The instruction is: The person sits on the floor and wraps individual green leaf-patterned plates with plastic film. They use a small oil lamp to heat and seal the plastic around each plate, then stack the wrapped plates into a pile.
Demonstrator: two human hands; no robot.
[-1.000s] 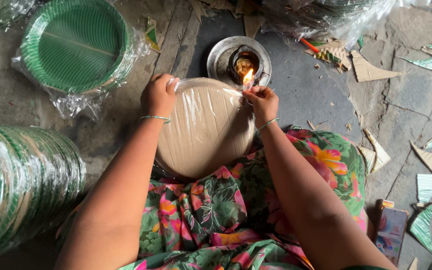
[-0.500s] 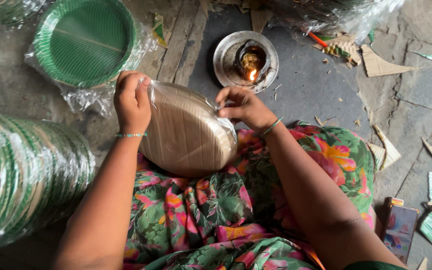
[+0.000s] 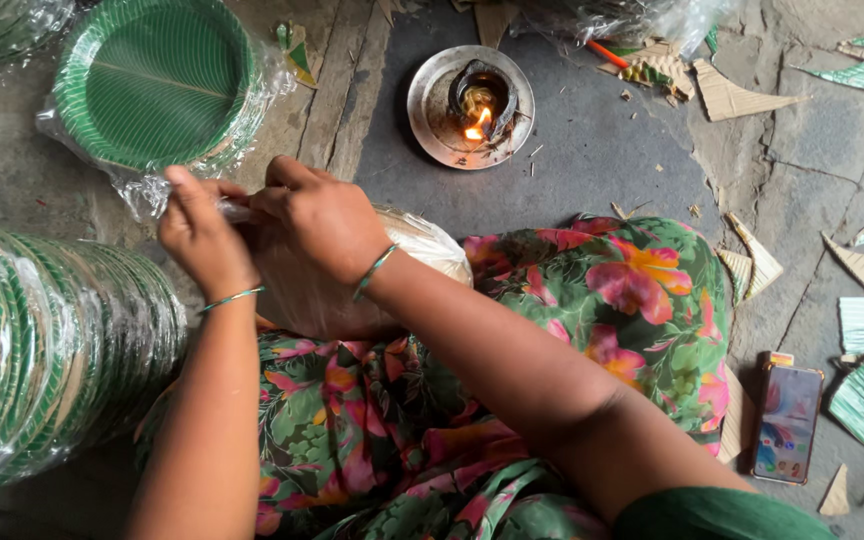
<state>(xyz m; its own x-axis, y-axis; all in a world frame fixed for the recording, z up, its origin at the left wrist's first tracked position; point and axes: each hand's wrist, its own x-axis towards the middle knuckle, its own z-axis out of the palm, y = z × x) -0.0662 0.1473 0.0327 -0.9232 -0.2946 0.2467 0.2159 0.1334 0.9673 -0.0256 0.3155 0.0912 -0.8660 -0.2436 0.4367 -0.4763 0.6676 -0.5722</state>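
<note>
— Grey stone floor [image 3: 592, 160] is what I see below, with cracks and many cut scraps of green and tan card [image 3: 732, 98] at the right side. What is near the hands?

— I see both hands together at the left of the lap. My left hand [image 3: 202, 235] is closed, the fingers pinch the clear plastic at the edge of a wrapped stack of plates [image 3: 422, 250]. My right hand [image 3: 322, 215] lies across the top of the same stack, fingers curled down on the plastic; how tight it grips I cannot tell.

— Where is this stack exactly?

— It rests on the lap, on the flowered cloth [image 3: 602, 300], mostly hidden under the right hand and wrist. Only its tan, wrapped side shows.

— And around it?

— Just above the hands lies a pile of green round plates [image 3: 152, 85] in loose plastic. At the far left a long wrapped roll of green plates [image 3: 42, 340] lies on its side, near my left forearm. Further up, well apart from the hands, a small oil lamp [image 3: 477, 105] burns on a metal dish [image 3: 432, 130]. At the right, beside the knee, a phone [image 3: 787, 420] lies on the floor with lit screen.
</note>
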